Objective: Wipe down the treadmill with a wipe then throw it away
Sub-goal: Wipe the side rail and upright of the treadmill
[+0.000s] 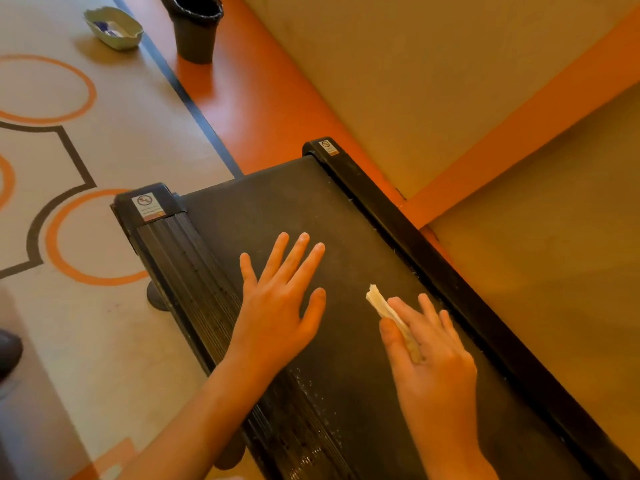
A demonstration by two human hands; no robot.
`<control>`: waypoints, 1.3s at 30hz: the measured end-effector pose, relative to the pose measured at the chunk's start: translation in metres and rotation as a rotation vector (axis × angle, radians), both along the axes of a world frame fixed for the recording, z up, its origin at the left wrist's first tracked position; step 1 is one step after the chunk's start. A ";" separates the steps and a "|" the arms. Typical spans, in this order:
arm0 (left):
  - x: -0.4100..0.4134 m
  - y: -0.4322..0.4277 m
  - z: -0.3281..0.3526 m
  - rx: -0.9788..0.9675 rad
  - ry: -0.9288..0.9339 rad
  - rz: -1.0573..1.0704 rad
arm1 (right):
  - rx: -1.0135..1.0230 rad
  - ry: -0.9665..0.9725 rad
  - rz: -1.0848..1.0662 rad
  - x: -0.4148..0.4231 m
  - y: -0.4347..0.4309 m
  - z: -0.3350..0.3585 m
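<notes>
Wiping is judged underway, wipe (381, 306) pinched by right hand (433, 351), left hand (280, 306) laid flat on treadmill (277, 209), fingers (298, 258) spread; further strokes are needed.

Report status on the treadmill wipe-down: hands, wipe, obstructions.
Left hand flat, open on treadmill belt. Right hand pinches wipe over belt. Bin on floor beyond treadmill's end.

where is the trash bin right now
In the head view, the black bin stands at top left on the orange floor strip, right of the green tray.
</notes>
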State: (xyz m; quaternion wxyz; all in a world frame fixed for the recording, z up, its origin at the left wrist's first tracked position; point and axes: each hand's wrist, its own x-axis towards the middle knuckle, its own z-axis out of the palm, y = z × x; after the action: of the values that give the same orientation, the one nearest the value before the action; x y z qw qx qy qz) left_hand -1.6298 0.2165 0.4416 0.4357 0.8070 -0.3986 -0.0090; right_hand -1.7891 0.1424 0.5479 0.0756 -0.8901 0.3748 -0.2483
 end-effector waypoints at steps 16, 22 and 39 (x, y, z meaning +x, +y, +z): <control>-0.004 0.041 0.110 -0.016 0.059 0.102 | -0.089 0.578 0.406 -0.005 0.093 0.112; -0.006 0.049 0.161 -0.017 -0.031 0.093 | 0.099 -0.176 0.290 -0.013 0.134 0.162; 0.093 0.078 0.273 0.122 -0.115 0.061 | 0.281 -0.393 0.333 0.095 0.163 0.263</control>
State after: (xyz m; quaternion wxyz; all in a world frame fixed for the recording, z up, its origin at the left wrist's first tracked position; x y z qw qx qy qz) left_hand -1.5369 0.2944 0.7142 0.3620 0.8430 -0.3971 0.0263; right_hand -1.6943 0.3059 0.8108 0.3089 -0.8550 0.2324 -0.3458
